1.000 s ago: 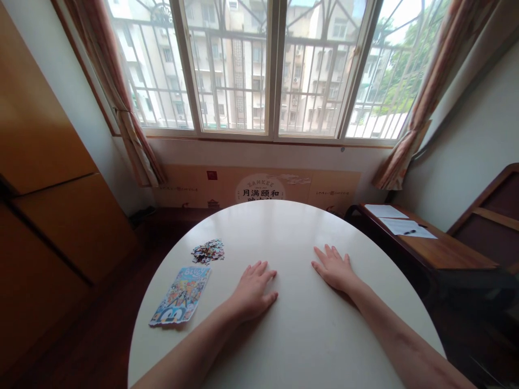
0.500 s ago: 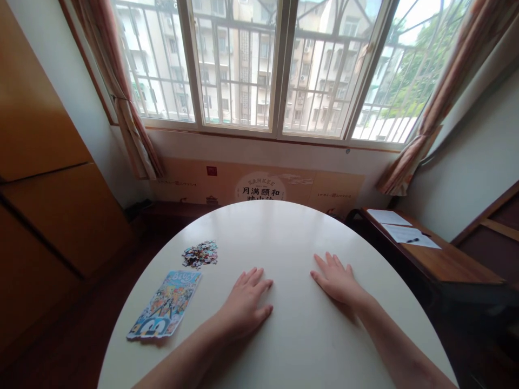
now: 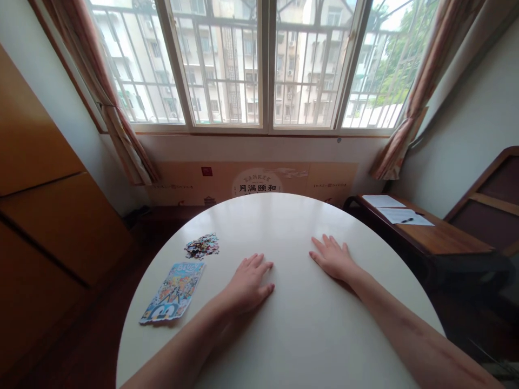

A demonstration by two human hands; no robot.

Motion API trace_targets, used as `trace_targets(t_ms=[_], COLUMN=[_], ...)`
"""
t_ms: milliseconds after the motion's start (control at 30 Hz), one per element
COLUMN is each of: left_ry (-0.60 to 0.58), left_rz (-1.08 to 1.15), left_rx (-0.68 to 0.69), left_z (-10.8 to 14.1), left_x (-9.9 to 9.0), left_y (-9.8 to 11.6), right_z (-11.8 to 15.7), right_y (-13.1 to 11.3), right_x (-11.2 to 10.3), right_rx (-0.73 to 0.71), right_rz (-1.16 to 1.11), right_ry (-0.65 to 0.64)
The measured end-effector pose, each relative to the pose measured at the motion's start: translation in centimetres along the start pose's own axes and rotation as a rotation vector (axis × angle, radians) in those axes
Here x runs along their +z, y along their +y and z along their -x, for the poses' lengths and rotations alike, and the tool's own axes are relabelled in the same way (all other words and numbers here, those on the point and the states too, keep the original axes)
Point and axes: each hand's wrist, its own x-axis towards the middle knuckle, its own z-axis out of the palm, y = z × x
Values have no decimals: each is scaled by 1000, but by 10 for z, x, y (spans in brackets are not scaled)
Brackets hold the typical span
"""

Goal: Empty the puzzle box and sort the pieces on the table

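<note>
My left hand lies palm down on the round white table, fingers spread, holding nothing. To the right, my right hand also rests flat on the tabletop with its fingers apart. A small heap of jigsaw puzzle pieces sits on the table, up and to the left of my left hand. Just below the heap lies a colourful printed sheet or packet with cartoon figures and a torn-looking lower edge. Neither hand touches the pieces or the packet.
A wooden side table at the right bears paper sheets and a dark pen. Wooden cabinets stand at the left. Beyond the table are a printed cardboard panel, tied curtains and a barred window.
The camera view has shifted and levelled slightly, so the whole scene sits differently in the picture. Both hands stay flat on the table; the puzzle pieces and packet have not moved on it.
</note>
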Motion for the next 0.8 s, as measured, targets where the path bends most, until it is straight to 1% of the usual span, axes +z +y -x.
trace_targets(t_ms=[67, 133, 167, 200, 267, 300, 333, 367, 433, 467, 533, 600, 633, 800], left_ry=[29, 43, 32, -15, -36, -11, 36, 124, 274, 295, 269, 231, 190, 136], left_rz=[8, 5, -23, -80, -198, -253, -300, -325, -273, -242, -227, -221, -223, -284], left_rx=[31, 35, 1, -47, -141, -152, -137, -96, 46, 108, 160, 141, 135, 97], left_z=[3, 9, 13, 18, 28, 34, 40, 47, 61, 68, 82, 93, 98, 108], left_x=[-10, -28, -39, -51, -74, -82, -87, -89, -85, -80, -67, -54, -48, -24], left_y=[0, -4, -7, -12, -28, -39, -51, -65, -94, -108, -133, -154, -163, -203], right_z=[1, 2, 3, 3, 4, 4, 4, 4, 4, 4, 4, 3, 3, 4], right_y=[1, 1, 1, 1, 1, 1, 1, 2, 2, 2, 2, 2, 1, 1], right_x=[2, 3, 3, 2, 2, 1, 1, 0, 0, -1, -1, -2, -2, -2], right_rx=[1, 0, -1, -2, -1, -1, -1, -1, -3, -3, -2, -1, 0, 6], right_rz=[-13, -29, -37, -46, -59, -64, -67, -68, -68, -67, -64, -61, -59, -52], right_ry=[15, 26, 33, 41, 54, 58, 59, 60, 59, 57, 54, 52, 52, 57])
